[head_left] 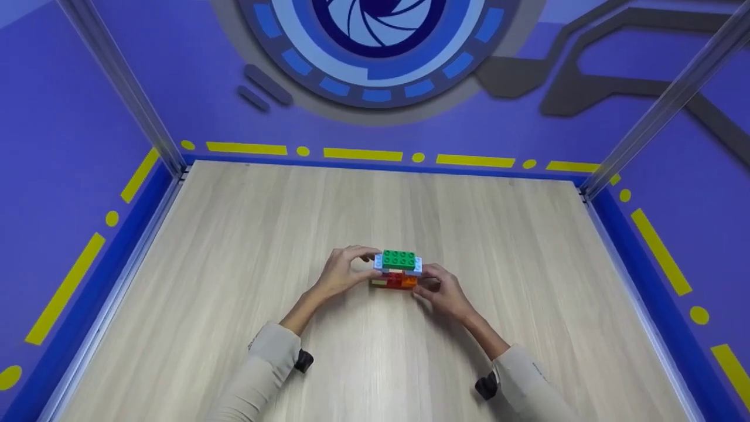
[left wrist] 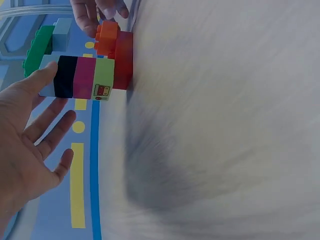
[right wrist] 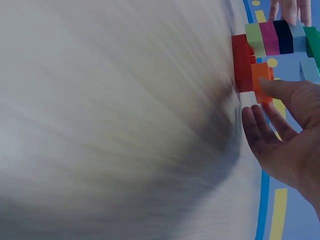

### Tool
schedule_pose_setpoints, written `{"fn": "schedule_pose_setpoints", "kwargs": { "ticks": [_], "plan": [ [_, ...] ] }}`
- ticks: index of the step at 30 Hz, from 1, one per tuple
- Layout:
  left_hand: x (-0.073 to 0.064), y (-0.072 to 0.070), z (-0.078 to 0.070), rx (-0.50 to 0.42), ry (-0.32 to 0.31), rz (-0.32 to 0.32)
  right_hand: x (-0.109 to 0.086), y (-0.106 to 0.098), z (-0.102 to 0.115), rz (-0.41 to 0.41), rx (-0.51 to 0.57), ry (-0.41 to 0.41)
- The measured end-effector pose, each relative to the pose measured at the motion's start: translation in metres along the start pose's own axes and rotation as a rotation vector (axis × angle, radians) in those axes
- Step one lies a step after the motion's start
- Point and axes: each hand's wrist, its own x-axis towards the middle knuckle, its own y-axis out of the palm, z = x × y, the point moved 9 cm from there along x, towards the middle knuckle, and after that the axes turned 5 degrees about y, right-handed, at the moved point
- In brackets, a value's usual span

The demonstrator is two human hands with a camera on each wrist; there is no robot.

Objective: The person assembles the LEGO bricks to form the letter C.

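A small build of toy bricks stands on the table, a red brick (left wrist: pixel 124 62) at its base. On the red brick's left end rise a light green brick (left wrist: pixel 103 82) with a printed picture, a magenta brick (left wrist: pixel 84 77), a black brick (left wrist: pixel 65 77) and a light blue brick (right wrist: pixel 298 37). A green brick (head_left: pixel 398 259) tops the build, bridging to a second light blue brick (left wrist: pixel 61 35). My left hand (head_left: pixel 340 272) pinches the left light blue brick between thumb and fingers. Low on the right, my right hand (head_left: pixel 448 293) pinches the orange brick (right wrist: pixel 261 82) seated on the red one.
The wood-grain table (head_left: pixel 375 363) is bounded by a purple back wall (head_left: pixel 176 88) with yellow marks and by side walls. Metal posts (head_left: pixel 662 105) stand at the back corners. Black wrist devices (head_left: pixel 303 360) sit at both sleeve cuffs.
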Motion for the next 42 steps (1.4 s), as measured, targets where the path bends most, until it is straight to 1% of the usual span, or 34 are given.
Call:
{"fn": "schedule_pose_setpoints", "kwargs": {
  "ticks": [3,4,7,9,13,17,21,25,30,34,38,40,42],
  "plan": [
    [0.001,0.002,0.007,-0.083,-0.041,-0.01,0.0,0.004,0.001,0.007,-0.027,0.001],
    [0.001,0.003,0.009,-0.096,-0.059,-0.014,0.0,0.005,0.001,0.012,-0.034,0.005],
    [0.002,0.002,0.01,-0.119,-0.077,-0.026,-0.001,0.007,0.001,0.003,-0.054,0.005],
    [0.003,0.003,0.01,-0.122,-0.094,-0.027,-0.001,0.006,0.002,-0.014,-0.059,0.001],
    [0.006,0.006,0.009,-0.066,-0.118,-0.008,-0.002,0.004,0.004,-0.043,-0.078,-0.005],
    [0.009,0.005,0.01,-0.015,-0.129,-0.014,0.001,0.005,0.007,-0.037,-0.103,-0.005],
    [0.011,0.006,0.012,-0.04,-0.148,-0.029,0.002,0.008,0.01,-0.023,-0.112,-0.019],
    [0.01,0.009,0.016,-0.073,-0.165,-0.02,0.0,0.01,0.009,-0.021,-0.143,-0.049],
    [0.006,0.014,0.023,-0.107,-0.213,0.002,-0.004,0.014,0.006,0.0,-0.186,-0.065],
    [0.003,0.014,0.028,-0.148,-0.237,-0.007,-0.005,0.017,0.008,0.015,-0.202,-0.077],
    [0.001,0.012,0.031,-0.164,-0.232,-0.019,-0.006,0.019,0.009,0.013,-0.213,-0.082],
    [0.0,0.013,0.032,-0.16,-0.225,-0.006,-0.006,0.02,0.009,0.012,-0.222,-0.07],
    [-0.001,0.014,0.032,-0.155,-0.216,0.021,-0.006,0.021,0.008,0.014,-0.226,-0.053]
  ]
}}
